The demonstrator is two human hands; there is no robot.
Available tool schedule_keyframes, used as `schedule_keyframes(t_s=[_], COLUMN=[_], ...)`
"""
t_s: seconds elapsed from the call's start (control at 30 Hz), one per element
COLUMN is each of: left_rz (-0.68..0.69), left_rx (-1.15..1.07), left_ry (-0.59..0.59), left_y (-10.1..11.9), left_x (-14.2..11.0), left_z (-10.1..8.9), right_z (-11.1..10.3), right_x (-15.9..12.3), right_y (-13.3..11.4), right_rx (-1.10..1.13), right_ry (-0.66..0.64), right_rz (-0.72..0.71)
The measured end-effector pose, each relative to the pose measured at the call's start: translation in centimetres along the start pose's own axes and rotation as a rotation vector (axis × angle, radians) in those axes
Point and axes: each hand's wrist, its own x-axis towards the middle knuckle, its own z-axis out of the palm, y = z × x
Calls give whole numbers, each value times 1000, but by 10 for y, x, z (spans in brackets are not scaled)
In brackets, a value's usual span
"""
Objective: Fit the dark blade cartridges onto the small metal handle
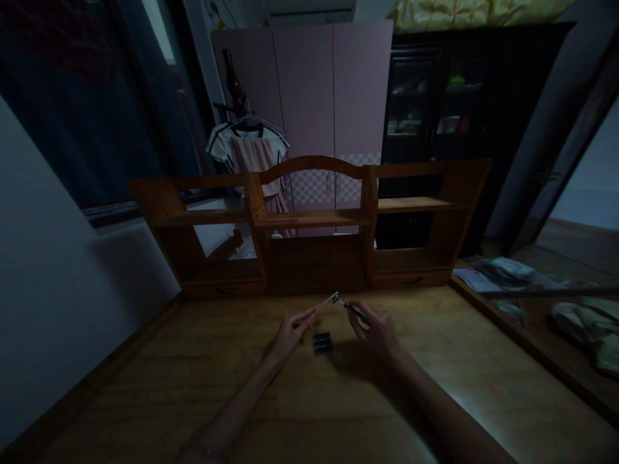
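Over the wooden table (271, 399), my left hand (291, 333) pinches a thin, pale, flat piece (325, 303) seen nearly edge-on, slanting up to the right. A slim dark tool (355, 311) with a shiny metal end is gripped in the fingers of my right hand (378, 327). Its metal tip meets or nearly meets the pale piece's upper end; contact is too small to make out. Below, between both hands, a small black object with lighter bands (323, 343) lies on the tabletop. The exact kinds of the pale piece and the tool are unclear in the dim light.
A wooden shelf unit (314, 222) stands along the table's far edge. To the right, beyond a raised wooden edge, lie papers and a plastic bag (515, 269) and a pale cloth bag (587, 332). A white wall (62, 290) borders the left side.
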Motion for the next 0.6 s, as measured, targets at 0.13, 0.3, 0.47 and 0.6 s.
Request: schedule_keyframes(t_s=[0.13, 0.3, 0.47, 0.6], left_rz=[12, 12, 7, 9], left_rx=[13, 66, 50, 27], left_ry=[-18, -29, -35, 1], left_y=[1, 2, 4, 8], left_x=[0, -1, -2, -3], left_z=[-1, -1, 0, 0], right_z=[-1, -1, -2, -4], right_x=[0, 1, 1, 1], right_y=[-1, 0, 0, -1], right_rx=[10, 2, -18, -6], right_ry=[-3, 56, 51, 47], right_rz=[0, -3, -4, -8])
